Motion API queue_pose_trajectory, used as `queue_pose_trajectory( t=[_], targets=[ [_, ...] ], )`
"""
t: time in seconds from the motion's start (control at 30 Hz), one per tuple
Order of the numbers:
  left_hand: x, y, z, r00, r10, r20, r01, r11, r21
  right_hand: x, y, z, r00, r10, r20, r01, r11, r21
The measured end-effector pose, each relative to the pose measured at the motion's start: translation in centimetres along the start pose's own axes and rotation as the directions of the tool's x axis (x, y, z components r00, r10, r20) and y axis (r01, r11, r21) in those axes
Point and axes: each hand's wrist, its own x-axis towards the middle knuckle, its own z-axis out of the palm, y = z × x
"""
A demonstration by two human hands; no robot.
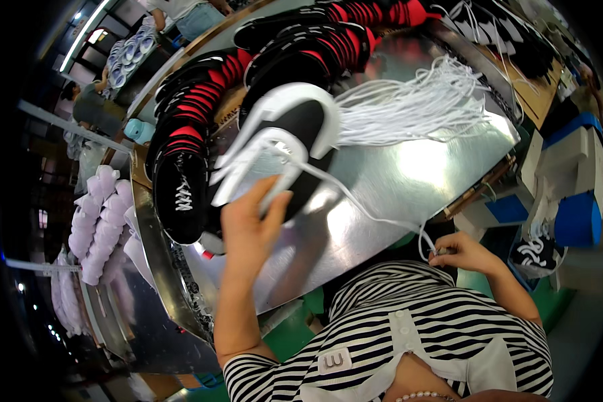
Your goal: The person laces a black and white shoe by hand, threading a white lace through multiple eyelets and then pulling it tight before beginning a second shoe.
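Observation:
My left hand (251,218) grips a black and white shoe upper (313,124) by its near edge, thumb and fingers closed on it, above the metal tabletop. A white shoelace (355,201) runs from the upper's eyelets across to my right hand (463,253), which pinches the lace near its end in front of my body. The fingertips partly hide that end. Beyond the upper, a bundle of loose white laces (415,104) lies on the metal table (375,177).
Rows of nested black and red shoe uppers (201,100) line the table's left and far sides. One laced black upper (181,194) fronts the left row. Blue and grey bins (576,221) stand at right. White stacked pieces (104,224) hang at left; other people work behind.

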Motion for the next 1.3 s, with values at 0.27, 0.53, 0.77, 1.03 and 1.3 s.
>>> queue_pose_trajectory(
  t=[0.27, 0.53, 0.77, 1.03, 1.3],
  targets=[
    [-1.6, -0.8, 7.7, 0.867, -0.098, 0.489, -0.036, 0.966, 0.258, 6.3, -6.8, 0.5, 0.966, -0.210, -0.152, 0.255, 0.874, 0.413],
    [-0.8, 1.2, 7.5, 0.891, 0.039, 0.452, -0.203, 0.925, 0.321, 13.5, -8.8, 0.3, 0.840, -0.345, -0.418, 0.447, 0.878, 0.173],
    [0.9, 1.9, 10.3, 0.867, -0.030, 0.498, -0.223, 0.870, 0.441, 16.5, -9.4, 0.3, 0.739, -0.368, -0.563, 0.601, 0.738, 0.306],
    [0.6, 0.2, 11.7, 0.933, -0.092, 0.347, -0.027, 0.945, 0.325, 14.7, -5.2, 0.8, 0.758, -0.330, -0.562, 0.473, 0.872, 0.125],
    [0.5, -0.2, 12.0, 0.962, -0.058, 0.266, -0.044, 0.931, 0.363, 10.1, -5.0, 2.3, 0.893, -0.295, -0.339, 0.348, 0.932, 0.106]
  ],
)
